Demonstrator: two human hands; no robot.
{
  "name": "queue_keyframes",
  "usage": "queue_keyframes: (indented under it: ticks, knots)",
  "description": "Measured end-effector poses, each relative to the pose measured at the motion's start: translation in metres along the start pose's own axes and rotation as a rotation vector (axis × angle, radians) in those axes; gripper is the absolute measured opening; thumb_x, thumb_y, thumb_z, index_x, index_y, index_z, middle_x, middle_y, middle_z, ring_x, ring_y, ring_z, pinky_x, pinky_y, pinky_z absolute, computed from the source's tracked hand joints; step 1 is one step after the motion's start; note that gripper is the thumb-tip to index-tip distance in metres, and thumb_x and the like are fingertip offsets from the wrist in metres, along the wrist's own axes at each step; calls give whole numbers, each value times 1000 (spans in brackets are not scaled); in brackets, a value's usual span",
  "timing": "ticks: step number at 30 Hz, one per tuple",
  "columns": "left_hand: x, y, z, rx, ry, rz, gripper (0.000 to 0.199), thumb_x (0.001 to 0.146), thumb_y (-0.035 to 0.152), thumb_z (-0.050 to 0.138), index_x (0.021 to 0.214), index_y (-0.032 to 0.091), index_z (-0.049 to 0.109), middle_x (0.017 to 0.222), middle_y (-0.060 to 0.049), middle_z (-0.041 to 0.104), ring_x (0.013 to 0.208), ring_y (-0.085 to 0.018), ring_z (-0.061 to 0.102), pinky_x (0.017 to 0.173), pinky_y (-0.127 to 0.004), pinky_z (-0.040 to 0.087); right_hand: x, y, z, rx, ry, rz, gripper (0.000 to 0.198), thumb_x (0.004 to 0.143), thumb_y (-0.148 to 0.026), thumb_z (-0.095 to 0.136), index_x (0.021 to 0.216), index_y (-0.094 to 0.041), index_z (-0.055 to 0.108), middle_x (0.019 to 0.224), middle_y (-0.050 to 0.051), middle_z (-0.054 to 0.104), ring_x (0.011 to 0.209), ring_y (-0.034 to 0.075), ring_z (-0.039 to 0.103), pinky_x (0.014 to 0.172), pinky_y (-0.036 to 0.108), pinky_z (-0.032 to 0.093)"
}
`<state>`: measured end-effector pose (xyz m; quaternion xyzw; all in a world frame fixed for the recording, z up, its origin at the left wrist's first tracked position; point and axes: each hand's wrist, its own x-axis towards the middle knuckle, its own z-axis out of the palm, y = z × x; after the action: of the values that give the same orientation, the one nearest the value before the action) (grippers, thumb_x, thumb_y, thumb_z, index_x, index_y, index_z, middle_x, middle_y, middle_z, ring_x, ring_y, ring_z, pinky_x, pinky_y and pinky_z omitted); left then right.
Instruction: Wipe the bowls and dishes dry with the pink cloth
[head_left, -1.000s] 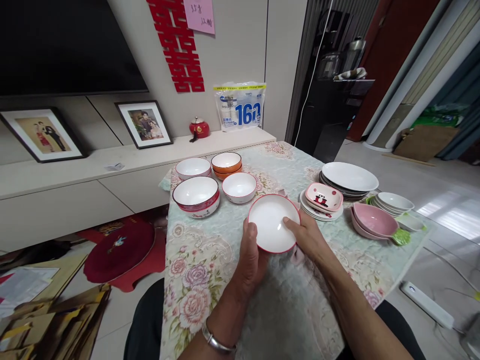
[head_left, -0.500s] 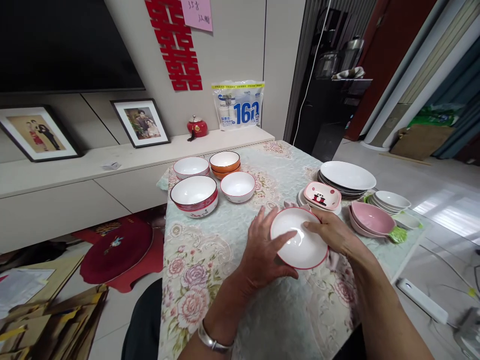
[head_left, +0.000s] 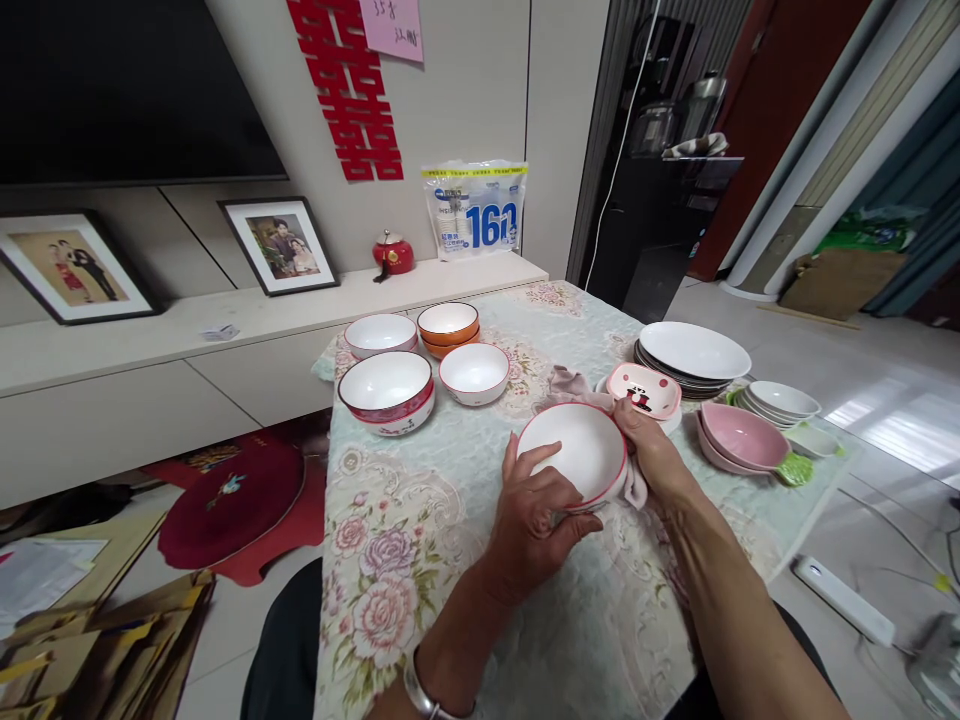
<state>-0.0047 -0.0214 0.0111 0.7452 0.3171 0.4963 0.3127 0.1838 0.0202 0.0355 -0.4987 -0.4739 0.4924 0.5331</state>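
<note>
A white bowl with a red rim [head_left: 574, 450] is tilted up between my two hands above the tablecloth. My left hand [head_left: 536, 515] grips its near left side, with fingers over the rim and the thumb beneath. At the right side of the bowl, my right hand [head_left: 645, 445] is closed on a pinkish-grey cloth [head_left: 574, 386] pressed against the bowl's outer wall. Part of the cloth trails behind the bowl, and its fingers' far side is hidden. Just beyond my right hand lies a pink cat-print dish [head_left: 645, 388] on white plates.
Stacked bowls [head_left: 386, 385], orange bowls [head_left: 448, 325] and a red-rimmed bowl [head_left: 474, 372] stand at the table's far left. Stacked plates [head_left: 694, 352], pink leaf-shaped bowls [head_left: 742, 438] and small white bowls [head_left: 784, 400] are at the right, near the table edge.
The bowl has moved a little left and tips up more. My right thumb has left the bowl's inside, and my right hand is now outside its rim with the cloth, which shows more.
</note>
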Motion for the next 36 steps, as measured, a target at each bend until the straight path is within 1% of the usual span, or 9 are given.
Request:
queue_keyframes:
  ticks: [6,10,13,15,20,24,28,31,36]
  knots:
    - [2,5,1,-101,119,-143,12,75,38,81,80,27,78,82,-5,75,92,-30,67,120,-58,13,1,8,9,-79,280,-106,50,81,-67,62,92,-21,77,83,5,75,88,27,68,79,38,53]
    - [1,3,0,-262,130,-330,18,78,38,78,84,22,79,81,-4,71,79,-23,61,100,-43,43,-8,1,24,-77,332,-340,23,77,-44,75,85,-22,77,96,5,73,96,25,65,91,40,49]
    - [-1,-2,2,-429,176,-517,27,73,40,82,85,17,78,76,-3,68,71,-18,56,70,-30,46,-14,-4,29,-240,257,-535,10,80,-34,74,82,-24,76,94,5,67,97,23,62,93,41,46]
    - [-2,-5,5,-544,209,-578,30,71,42,83,83,15,77,69,0,64,64,-15,51,63,-27,42,-19,-8,31,-365,176,-627,7,84,-29,71,87,-25,76,93,4,64,95,23,61,90,40,46]
    - [0,-6,10,-802,284,-605,28,68,37,84,82,14,75,69,-1,67,65,-16,57,66,-29,46,-36,-24,42,-645,19,-835,23,92,-24,62,113,-23,72,89,6,62,88,23,54,78,40,44]
    - [4,1,6,-836,341,-584,18,66,29,82,77,16,76,71,-2,70,70,-19,60,69,-31,49,-49,-28,59,-841,-58,-912,22,95,-31,60,109,-21,73,82,7,61,80,23,49,71,40,39]
    - [5,7,5,-863,289,-561,19,71,31,79,81,14,77,70,-4,69,72,-21,62,69,-32,50,-44,-22,63,-907,68,-916,16,93,-31,63,99,-24,76,80,6,60,81,23,49,73,40,39]
    - [1,5,6,-883,220,-557,28,76,32,78,96,13,76,82,-5,72,76,-20,63,75,-31,50,-28,-16,49,-737,229,-830,14,91,-31,64,90,-24,76,84,7,60,86,24,54,79,40,44]
    - [-3,3,8,-872,127,-581,28,78,35,78,93,12,75,80,-6,71,76,-19,62,74,-31,48,-1,-3,18,-335,246,-358,24,89,-40,62,90,-21,75,88,4,72,82,22,63,76,36,48]
